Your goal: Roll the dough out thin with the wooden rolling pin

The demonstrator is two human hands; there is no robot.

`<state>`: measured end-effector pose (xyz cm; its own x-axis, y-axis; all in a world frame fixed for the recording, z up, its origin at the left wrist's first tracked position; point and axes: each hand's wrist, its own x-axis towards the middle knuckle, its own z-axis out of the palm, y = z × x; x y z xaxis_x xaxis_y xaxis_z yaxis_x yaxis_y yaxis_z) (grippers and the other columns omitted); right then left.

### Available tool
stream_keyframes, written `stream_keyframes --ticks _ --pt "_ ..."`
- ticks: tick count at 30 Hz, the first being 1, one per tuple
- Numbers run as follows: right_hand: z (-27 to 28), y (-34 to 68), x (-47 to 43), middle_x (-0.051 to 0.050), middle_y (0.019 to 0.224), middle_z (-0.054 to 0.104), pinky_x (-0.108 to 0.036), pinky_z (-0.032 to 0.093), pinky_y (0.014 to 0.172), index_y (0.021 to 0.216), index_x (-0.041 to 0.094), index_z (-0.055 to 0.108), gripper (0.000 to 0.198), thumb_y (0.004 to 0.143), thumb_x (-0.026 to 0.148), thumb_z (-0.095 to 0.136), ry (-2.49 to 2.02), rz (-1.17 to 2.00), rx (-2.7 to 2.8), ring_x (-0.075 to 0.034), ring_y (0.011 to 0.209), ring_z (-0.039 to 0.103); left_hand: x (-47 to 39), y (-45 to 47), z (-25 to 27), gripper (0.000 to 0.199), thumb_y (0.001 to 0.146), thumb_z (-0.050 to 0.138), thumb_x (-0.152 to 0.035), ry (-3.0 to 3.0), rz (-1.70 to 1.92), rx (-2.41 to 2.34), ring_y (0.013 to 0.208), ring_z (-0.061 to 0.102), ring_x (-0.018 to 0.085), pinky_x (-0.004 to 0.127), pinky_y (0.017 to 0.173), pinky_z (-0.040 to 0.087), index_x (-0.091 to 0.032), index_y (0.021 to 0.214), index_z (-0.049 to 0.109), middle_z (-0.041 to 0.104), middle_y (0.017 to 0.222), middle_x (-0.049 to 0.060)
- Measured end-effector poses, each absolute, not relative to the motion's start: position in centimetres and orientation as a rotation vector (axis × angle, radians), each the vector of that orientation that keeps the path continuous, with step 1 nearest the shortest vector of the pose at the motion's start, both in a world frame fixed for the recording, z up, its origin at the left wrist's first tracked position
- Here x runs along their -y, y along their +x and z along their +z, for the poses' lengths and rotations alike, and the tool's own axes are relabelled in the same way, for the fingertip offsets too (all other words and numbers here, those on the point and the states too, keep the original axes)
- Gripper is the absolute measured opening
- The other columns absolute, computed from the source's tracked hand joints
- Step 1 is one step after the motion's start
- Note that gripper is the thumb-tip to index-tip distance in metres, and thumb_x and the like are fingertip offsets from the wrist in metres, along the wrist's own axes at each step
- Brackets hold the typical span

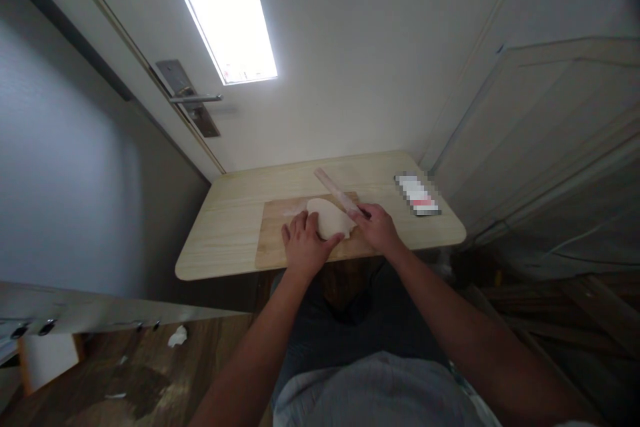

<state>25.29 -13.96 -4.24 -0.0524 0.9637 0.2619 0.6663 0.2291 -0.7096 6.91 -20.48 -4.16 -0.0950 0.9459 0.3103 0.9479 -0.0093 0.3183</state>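
Observation:
A flat, pale piece of dough [329,218] with an uneven outline lies on a wooden board [270,240]. On its left side rests my left hand [305,247], fingers spread and thumb stretched along the near edge. My right hand [377,228] is closed around the near end of a wooden rolling pin [333,188]. The pin slants away to the upper left, beside the dough's far right edge. Whether it touches the dough I cannot tell. My right fingertips are partly hidden.
The board sits on a small light wood table [220,227] with rounded corners. A pixelated phone-like object [417,195] lies at its right. Behind stands a white door with a metal handle [195,99]. Crumpled white paper [177,336] is on the floor at left.

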Motion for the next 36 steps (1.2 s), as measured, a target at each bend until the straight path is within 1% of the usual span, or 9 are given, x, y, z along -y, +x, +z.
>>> stream_keyframes --ticks 5,8,11,16,20,24,27,30,36 --pt "-3.1 25.0 13.1 -0.008 0.090 0.068 -0.033 0.048 0.084 0.102 0.016 0.075 0.035 0.091 0.046 0.058 -1.510 0.476 1.885 -0.021 0.086 0.061 20.3 6.4 -4.5 0.069 0.080 0.064 -0.067 -2.108 -0.773 2.173 0.135 0.046 0.034 0.055 0.112 0.031 -0.022 0.131 0.055 0.054 0.144 0.018" --pt "-2.7 24.0 13.0 -0.009 0.101 0.069 -0.035 0.046 0.091 0.108 0.019 0.074 0.032 0.091 0.043 0.060 -1.476 0.442 1.994 -0.022 0.097 0.060 19.6 5.2 -3.9 0.048 0.087 0.062 -0.057 -2.114 -0.925 2.160 0.128 0.053 0.030 0.048 0.110 0.038 -0.021 0.120 0.062 0.061 0.134 0.014" --pt "-2.6 23.0 13.1 -0.008 0.110 0.068 -0.037 0.044 0.095 0.110 0.022 0.073 0.031 0.091 0.043 0.061 -1.462 0.400 2.073 -0.024 0.108 0.057 18.5 3.7 -2.0 0.030 0.094 0.054 -0.043 -2.008 -1.137 2.109 0.120 0.057 0.025 0.043 0.106 0.043 -0.021 0.112 0.063 0.066 0.122 0.011" --pt "-2.8 21.5 13.2 -0.007 0.115 0.065 -0.038 0.041 0.100 0.112 0.024 0.070 0.031 0.091 0.046 0.063 -1.384 0.335 2.203 -0.024 0.115 0.052 15.5 2.3 1.6 0.028 0.096 0.050 -0.039 -1.887 -1.115 1.982 0.120 0.055 0.025 0.042 0.107 0.042 -0.022 0.115 0.061 0.064 0.123 0.010" --pt "-3.0 21.0 12.9 -0.007 0.123 0.063 -0.040 0.036 0.105 0.115 0.024 0.068 0.033 0.092 0.048 0.062 -1.347 0.283 2.286 -0.024 0.119 0.050 12.5 1.6 2.1 0.031 0.095 0.050 -0.045 -2.047 -0.733 2.061 0.114 0.058 0.028 0.043 0.101 0.043 -0.023 0.109 0.067 0.068 0.116 0.011" --pt "-2.8 21.1 12.4 -0.006 0.126 0.062 -0.041 0.034 0.106 0.114 0.027 0.069 0.032 0.090 0.048 0.064 -1.332 0.253 2.312 -0.025 0.123 0.047 11.2 0.3 1.8 0.050 0.096 0.038 -0.057 -2.131 -0.331 2.201 0.100 0.064 0.030 0.047 0.092 0.044 -0.021 0.094 0.073 0.073 0.096 0.014" --pt "-2.8 21.4 11.9 -0.005 0.129 0.061 -0.042 0.032 0.107 0.115 0.029 0.069 0.034 0.089 0.050 0.066 -1.291 0.245 2.341 -0.025 0.123 0.047 11.3 -0.7 1.7 0.063 0.095 0.030 -0.066 -2.174 -0.232 2.177 0.095 0.066 0.031 0.045 0.088 0.044 -0.021 0.092 0.075 0.074 0.093 0.015" --pt "-2.6 21.4 11.0 -0.005 0.129 0.062 -0.041 0.032 0.108 0.116 0.029 0.068 0.034 0.090 0.050 0.064 -1.283 0.286 2.363 -0.024 0.123 0.049 11.5 -1.5 1.4 0.071 0.095 0.022 -0.068 -2.251 -0.126 2.185 0.090 0.068 0.030 0.041 0.081 0.046 -0.022 0.089 0.076 0.075 0.092 0.015" --pt "-1.3 19.5 8.5 -0.006 0.131 0.064 -0.040 0.036 0.105 0.125 0.027 0.063 0.039 0.104 0.045 0.036 -1.446 0.403 2.376 -0.023 0.123 0.053 11.6 -2.7 0.5 0.079 0.097 0.014 -0.064 -2.233 -0.041 2.191 0.089 0.069 0.030 0.038 0.078 0.045 -0.020 0.086 0.078 0.076 0.090 0.016"
